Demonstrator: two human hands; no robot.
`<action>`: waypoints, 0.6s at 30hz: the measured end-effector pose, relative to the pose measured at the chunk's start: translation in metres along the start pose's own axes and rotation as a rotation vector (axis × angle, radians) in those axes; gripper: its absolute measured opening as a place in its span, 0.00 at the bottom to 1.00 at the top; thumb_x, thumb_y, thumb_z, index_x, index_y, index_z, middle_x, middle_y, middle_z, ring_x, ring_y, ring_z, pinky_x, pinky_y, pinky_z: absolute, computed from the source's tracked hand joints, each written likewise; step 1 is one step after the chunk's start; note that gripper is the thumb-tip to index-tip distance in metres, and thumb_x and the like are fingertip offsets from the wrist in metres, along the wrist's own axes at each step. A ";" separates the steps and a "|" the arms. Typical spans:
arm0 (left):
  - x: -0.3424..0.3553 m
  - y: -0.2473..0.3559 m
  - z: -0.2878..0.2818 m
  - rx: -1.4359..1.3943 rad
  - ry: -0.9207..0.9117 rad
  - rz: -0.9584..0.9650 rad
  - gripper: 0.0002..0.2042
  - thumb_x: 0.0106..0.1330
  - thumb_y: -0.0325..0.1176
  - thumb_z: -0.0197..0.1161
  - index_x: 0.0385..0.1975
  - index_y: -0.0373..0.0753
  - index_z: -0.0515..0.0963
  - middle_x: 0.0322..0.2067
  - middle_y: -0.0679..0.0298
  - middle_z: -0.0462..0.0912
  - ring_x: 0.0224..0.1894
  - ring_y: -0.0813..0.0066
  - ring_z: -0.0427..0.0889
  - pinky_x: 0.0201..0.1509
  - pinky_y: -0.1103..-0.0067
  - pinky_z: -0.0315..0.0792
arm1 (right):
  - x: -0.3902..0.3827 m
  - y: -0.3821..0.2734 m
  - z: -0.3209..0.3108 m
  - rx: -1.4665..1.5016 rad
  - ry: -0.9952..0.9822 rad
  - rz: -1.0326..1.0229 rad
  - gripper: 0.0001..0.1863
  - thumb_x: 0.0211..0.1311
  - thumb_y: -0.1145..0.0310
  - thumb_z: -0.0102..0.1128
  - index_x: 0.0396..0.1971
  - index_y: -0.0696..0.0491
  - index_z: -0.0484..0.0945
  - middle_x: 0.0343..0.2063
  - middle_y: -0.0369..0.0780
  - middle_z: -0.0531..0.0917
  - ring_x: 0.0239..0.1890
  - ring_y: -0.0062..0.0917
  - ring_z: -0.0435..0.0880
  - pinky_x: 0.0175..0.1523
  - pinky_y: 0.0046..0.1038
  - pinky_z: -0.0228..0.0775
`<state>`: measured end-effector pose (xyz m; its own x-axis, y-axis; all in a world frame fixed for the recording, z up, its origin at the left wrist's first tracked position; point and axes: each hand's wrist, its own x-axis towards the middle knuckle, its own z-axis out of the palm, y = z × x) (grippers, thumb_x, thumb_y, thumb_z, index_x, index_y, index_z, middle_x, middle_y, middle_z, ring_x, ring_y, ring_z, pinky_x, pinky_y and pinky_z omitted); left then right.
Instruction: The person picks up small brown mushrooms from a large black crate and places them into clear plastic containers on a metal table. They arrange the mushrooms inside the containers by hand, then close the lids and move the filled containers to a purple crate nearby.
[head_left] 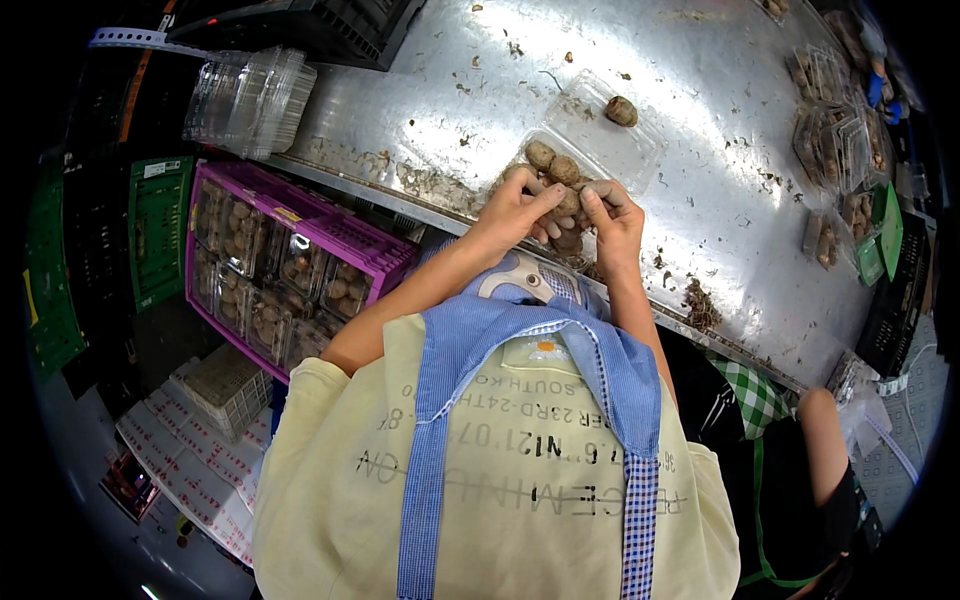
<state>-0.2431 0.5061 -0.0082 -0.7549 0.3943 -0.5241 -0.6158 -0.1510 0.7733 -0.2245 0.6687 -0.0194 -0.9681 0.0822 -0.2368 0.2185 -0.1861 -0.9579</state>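
Over the near edge of the metal table, my left hand (522,213) is closed around a rough brown tuber (568,203) that looks like a small taro. The fingers of my right hand (612,213) pinch the tuber's right side. Just beyond my hands lies an open clear plastic clamshell box (592,138). Several tubers (541,155) sit in its near half, partly hidden by my fingers. A single greenish-brown tuber (621,111) rests on the far half. More tubers show below my hands, mostly covered.
At left, a purple crate (300,222) holds filled clamshells. Stacked clear boxes (250,100) stand beside the table, near a black crate (310,30). Root scraps (702,305) litter the table (740,240). Filled boxes (832,145) and a green tray (882,235) sit at right, near another person (790,480).
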 end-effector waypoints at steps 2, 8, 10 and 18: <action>0.001 -0.001 0.000 0.000 -0.005 0.014 0.13 0.67 0.42 0.54 0.34 0.39 0.62 0.29 0.54 0.81 0.24 0.78 0.78 0.25 0.85 0.71 | 0.000 0.001 0.000 0.015 0.007 0.026 0.06 0.59 0.70 0.60 0.29 0.59 0.78 0.26 0.32 0.76 0.23 0.12 0.70 0.28 0.15 0.62; 0.000 0.000 -0.002 -0.049 -0.018 0.010 0.13 0.68 0.41 0.52 0.35 0.39 0.61 0.28 0.54 0.81 0.24 0.78 0.78 0.25 0.84 0.71 | 0.002 -0.006 -0.003 0.037 -0.045 0.181 0.10 0.58 0.70 0.61 0.36 0.60 0.78 0.26 0.34 0.77 0.25 0.13 0.73 0.30 0.15 0.63; -0.002 0.002 -0.003 -0.032 -0.033 0.004 0.12 0.69 0.43 0.51 0.36 0.41 0.64 0.30 0.56 0.80 0.26 0.80 0.77 0.28 0.83 0.72 | -0.002 -0.016 0.000 0.000 -0.144 0.113 0.13 0.57 0.70 0.62 0.40 0.61 0.77 0.27 0.35 0.78 0.28 0.14 0.74 0.32 0.16 0.66; -0.004 0.002 0.002 0.852 -0.071 0.419 0.21 0.56 0.37 0.62 0.49 0.39 0.67 0.40 0.59 0.76 0.44 0.66 0.74 0.47 0.74 0.70 | 0.029 -0.016 -0.030 -0.430 0.210 -0.151 0.16 0.52 0.65 0.66 0.40 0.57 0.78 0.32 0.41 0.81 0.35 0.24 0.78 0.39 0.23 0.69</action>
<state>-0.2409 0.5059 -0.0033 -0.8438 0.5169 -0.1442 0.0948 0.4081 0.9080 -0.2522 0.7037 -0.0162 -0.9568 0.2809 -0.0752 0.1514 0.2604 -0.9536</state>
